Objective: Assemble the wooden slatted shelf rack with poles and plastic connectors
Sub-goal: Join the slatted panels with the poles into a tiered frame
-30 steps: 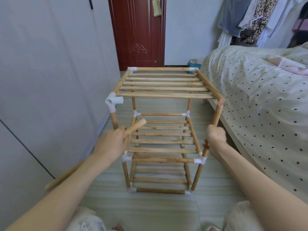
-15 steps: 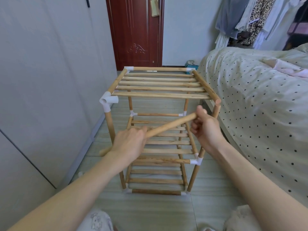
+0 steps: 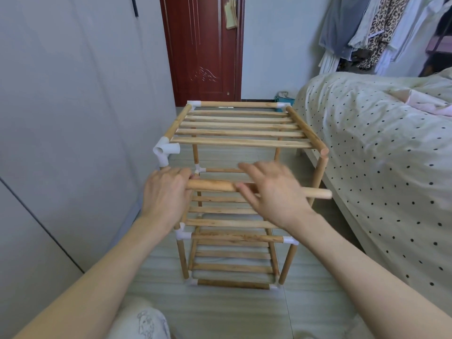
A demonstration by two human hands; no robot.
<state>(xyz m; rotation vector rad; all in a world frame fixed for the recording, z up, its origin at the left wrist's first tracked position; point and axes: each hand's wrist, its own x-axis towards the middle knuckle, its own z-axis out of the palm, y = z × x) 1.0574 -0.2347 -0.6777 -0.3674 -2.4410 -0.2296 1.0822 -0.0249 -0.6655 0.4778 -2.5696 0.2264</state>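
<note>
The wooden slatted rack (image 3: 242,142) stands on the floor in front of me with three slatted levels. A white plastic connector (image 3: 164,151) caps its near left corner, open sockets showing. The near right corner post (image 3: 323,165) ends in bare wood. I hold a loose wooden pole (image 3: 210,185) level across the rack's front, just below the top level. My left hand (image 3: 166,192) grips the pole's left end. My right hand (image 3: 274,194) is blurred and lies over the pole's middle with its fingers spread out straight. The pole's right end sticks out past it.
A grey wardrobe wall (image 3: 73,118) runs close along the left. A bed with a dotted cover (image 3: 379,155) sits close on the right. Behind are a red door (image 3: 203,45) and hanging clothes (image 3: 367,33). My knee (image 3: 144,321) shows at the bottom over the tiled floor (image 3: 220,309).
The pole has swung from slanted to level across the rack's front. My right hand left the right post, pinched the pole's tip, then slid toward its middle with fingers spread.
</note>
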